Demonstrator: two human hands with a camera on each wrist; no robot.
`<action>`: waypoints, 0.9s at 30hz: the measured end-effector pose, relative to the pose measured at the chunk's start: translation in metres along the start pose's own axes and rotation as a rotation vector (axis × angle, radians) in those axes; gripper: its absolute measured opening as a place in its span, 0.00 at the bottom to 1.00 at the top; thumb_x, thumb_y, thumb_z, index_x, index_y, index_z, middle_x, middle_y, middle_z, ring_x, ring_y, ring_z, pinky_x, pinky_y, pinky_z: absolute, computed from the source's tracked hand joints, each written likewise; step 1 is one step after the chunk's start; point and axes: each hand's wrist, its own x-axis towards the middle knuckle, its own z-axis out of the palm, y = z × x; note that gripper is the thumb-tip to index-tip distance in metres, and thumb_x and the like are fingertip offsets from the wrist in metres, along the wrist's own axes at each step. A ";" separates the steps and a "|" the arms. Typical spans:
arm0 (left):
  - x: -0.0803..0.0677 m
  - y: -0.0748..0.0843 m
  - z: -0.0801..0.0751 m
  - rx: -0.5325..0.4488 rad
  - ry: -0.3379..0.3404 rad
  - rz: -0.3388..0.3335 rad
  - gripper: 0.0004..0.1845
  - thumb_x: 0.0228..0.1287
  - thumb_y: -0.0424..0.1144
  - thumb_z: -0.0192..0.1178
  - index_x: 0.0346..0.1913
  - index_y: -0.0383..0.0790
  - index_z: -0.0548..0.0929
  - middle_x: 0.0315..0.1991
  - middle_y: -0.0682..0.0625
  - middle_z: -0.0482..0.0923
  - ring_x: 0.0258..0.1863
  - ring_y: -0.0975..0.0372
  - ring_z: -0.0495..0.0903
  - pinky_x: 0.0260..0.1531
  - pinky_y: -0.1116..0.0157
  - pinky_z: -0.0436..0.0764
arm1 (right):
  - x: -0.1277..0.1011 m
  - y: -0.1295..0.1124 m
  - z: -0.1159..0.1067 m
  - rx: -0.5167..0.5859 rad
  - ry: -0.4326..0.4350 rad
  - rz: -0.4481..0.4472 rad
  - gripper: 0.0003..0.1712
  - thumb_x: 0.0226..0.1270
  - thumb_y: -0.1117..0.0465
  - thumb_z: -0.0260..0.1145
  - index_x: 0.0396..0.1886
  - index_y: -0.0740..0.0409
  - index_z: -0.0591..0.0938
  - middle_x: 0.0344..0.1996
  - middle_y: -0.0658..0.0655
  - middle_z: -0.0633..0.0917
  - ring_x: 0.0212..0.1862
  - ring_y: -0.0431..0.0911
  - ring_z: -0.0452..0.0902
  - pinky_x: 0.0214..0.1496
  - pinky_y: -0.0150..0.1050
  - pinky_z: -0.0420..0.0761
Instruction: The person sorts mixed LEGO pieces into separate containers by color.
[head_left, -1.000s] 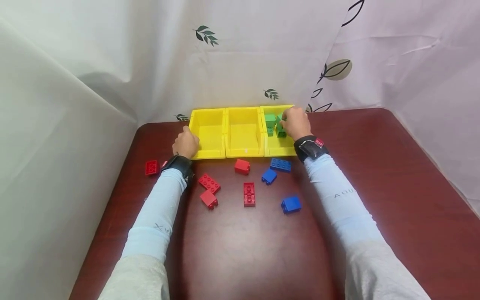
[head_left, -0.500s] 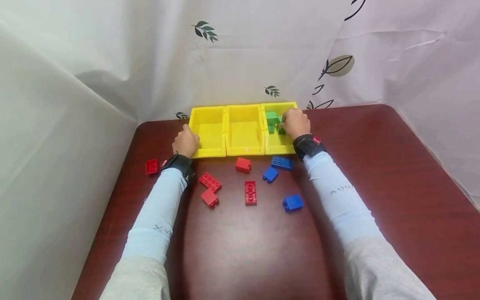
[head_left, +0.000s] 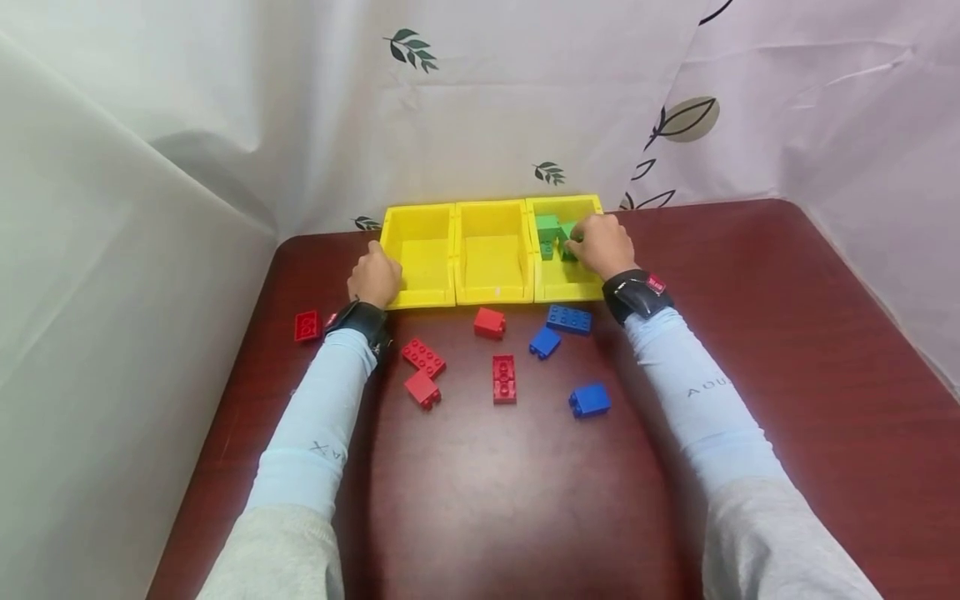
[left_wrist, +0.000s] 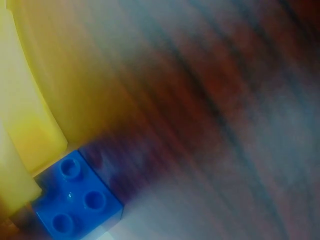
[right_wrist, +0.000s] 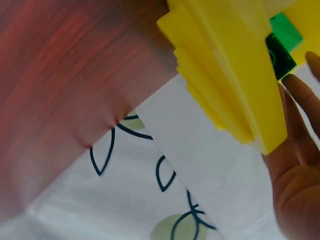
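My left hand (head_left: 376, 277) lies curled over the left side of the left yellow bin (head_left: 423, 293), its fingertips hidden; I cannot tell what they grip. In the left wrist view a blue brick (left_wrist: 82, 200) shows close beside a yellow bin wall (left_wrist: 35, 100). The head view does not show this brick near the hand. My right hand (head_left: 606, 247) reaches into the right bin (head_left: 570, 292), beside a tilted green brick (head_left: 568, 240). One fingertip (right_wrist: 290, 80) is right at a dark green brick's corner in the right wrist view. Other green bricks (head_left: 547, 227) stand left of it.
Between the end bins is the middle yellow bin (head_left: 491, 262). Several red bricks (head_left: 423, 357) and blue bricks (head_left: 589, 400) lie scattered on the dark red table (head_left: 480, 500) in front. Another red brick (head_left: 307, 326) lies far left. White cloth (head_left: 480, 108) hangs behind.
The head view has tilted and shifted slightly. My right hand has eased back a little from the green brick, its wrist turning. The left hand stays at the left bin.
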 end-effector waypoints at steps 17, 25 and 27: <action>-0.006 0.005 0.001 0.017 0.028 0.013 0.21 0.73 0.43 0.47 0.62 0.36 0.63 0.47 0.38 0.74 0.41 0.46 0.76 0.53 0.49 0.79 | -0.145 0.010 -0.013 -0.024 0.066 -0.584 0.19 0.60 0.54 0.73 0.47 0.61 0.86 0.42 0.60 0.88 0.44 0.52 0.85 0.44 0.48 0.85; 0.001 0.004 0.005 0.025 0.033 0.015 0.23 0.72 0.43 0.46 0.64 0.35 0.62 0.48 0.36 0.74 0.41 0.45 0.76 0.52 0.48 0.79 | -0.182 0.030 0.000 -0.153 -0.158 -0.641 0.16 0.52 0.55 0.78 0.38 0.58 0.86 0.34 0.53 0.82 0.32 0.42 0.79 0.34 0.38 0.84; 0.002 0.003 0.006 0.028 0.030 0.013 0.23 0.73 0.43 0.46 0.65 0.35 0.62 0.49 0.36 0.74 0.42 0.45 0.76 0.52 0.47 0.79 | -0.185 0.032 0.004 -0.167 -0.223 -0.643 0.15 0.51 0.55 0.78 0.36 0.57 0.86 0.32 0.51 0.81 0.31 0.40 0.76 0.33 0.36 0.83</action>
